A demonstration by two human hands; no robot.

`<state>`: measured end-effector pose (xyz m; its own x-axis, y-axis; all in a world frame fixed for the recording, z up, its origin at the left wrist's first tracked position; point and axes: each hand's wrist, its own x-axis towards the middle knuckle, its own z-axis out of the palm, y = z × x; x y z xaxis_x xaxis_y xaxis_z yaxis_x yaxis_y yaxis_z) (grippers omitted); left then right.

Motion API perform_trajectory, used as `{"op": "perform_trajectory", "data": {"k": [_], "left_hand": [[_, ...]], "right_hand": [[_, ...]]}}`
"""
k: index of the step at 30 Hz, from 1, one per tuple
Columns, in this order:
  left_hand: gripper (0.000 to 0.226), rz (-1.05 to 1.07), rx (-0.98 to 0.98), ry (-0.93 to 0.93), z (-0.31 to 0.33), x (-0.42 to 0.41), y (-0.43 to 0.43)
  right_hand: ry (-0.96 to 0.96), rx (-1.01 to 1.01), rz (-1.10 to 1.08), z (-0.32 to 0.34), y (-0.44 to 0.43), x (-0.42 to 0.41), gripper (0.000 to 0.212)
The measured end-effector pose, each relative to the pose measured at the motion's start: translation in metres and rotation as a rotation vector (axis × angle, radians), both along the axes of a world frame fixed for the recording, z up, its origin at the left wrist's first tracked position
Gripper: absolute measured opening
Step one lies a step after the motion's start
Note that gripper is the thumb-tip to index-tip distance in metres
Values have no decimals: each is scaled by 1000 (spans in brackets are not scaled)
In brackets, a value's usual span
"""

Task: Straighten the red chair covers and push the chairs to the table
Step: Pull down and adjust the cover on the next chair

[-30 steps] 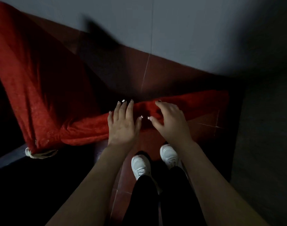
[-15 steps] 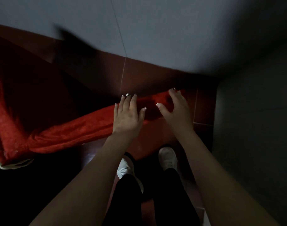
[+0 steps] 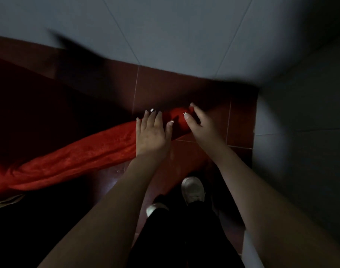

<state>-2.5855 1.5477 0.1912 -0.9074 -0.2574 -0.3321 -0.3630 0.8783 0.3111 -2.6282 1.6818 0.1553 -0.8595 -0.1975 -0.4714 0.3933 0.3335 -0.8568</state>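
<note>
At the two o'clock end of the chair cover [image 3: 78,157], our left hand [image 3: 150,134] lies flat and our right hand [image 3: 199,125] grips.

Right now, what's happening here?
A person stands over a red chair cover, on red floor tiles by a grey wall. The left hand lies flat on the cover's top fold, fingers straight. The right hand curls its grip round the cover's end. The frame is dim; no table shows.

Single head-worn view, steeply downward, close above the red chair cover [image 3: 78,161].
</note>
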Motion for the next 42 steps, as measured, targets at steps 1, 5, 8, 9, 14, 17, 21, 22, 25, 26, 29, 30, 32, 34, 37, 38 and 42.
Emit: {"op": "perform_trajectory", "data": {"k": [1,5,8,9,14,17,21,22,25,26,29,30,32,34,37,38,42], "left_hand": [[51,-5,-25,16,-3,-2,2],[50,9,-153,101,-18,-9,18],[57,55,-211,174,-26,-12,27],[60,71,-231,193,-28,-13,29],[66,89,-285,244,-35,-20,34],[65,111,-291,280,-38,-20,36],[58,162,-307,353,-45,-23,40],[57,158,-311,371,-48,-24,40],[55,149,-343,442,-56,-25,38],[55,150,-345,455,-56,-26,37],[54,155,-358,503,-58,-29,37],[53,154,-358,522,-59,-29,36],[54,149,-358,546,-59,-29,34],[55,148,-341,539,-57,-29,33],[54,154,-331,551,-51,-30,30],[54,154,-330,561,-48,-30,28],[53,165,-307,588,-30,-32,16]], "right_hand": [[-12,-52,-31,-4,0,-1,52],[-76,-237,-131,-23,-2,0,54],[-59,-311,-182,-34,-6,1,59],[-69,-336,-184,-37,-7,1,61],[-6,-401,-123,-49,-9,-3,57],[60,-399,-122,-52,-15,-8,48],[75,-484,-193,-65,-20,-6,27],[80,-523,-224,-69,-21,-3,28],[119,-590,-304,-81,-26,-2,35],[133,-594,-318,-81,-28,-4,39],[179,-601,-310,-87,-31,-9,39],[184,-612,-307,-88,-33,-11,36],[194,-615,-297,-87,-35,-13,34],[161,-615,-309,-80,-38,-14,31],[118,-624,-354,-72,-43,-16,25],[113,-627,-358,-68,-45,-16,26],[178,-605,-355,-48,-56,-17,34]]}}
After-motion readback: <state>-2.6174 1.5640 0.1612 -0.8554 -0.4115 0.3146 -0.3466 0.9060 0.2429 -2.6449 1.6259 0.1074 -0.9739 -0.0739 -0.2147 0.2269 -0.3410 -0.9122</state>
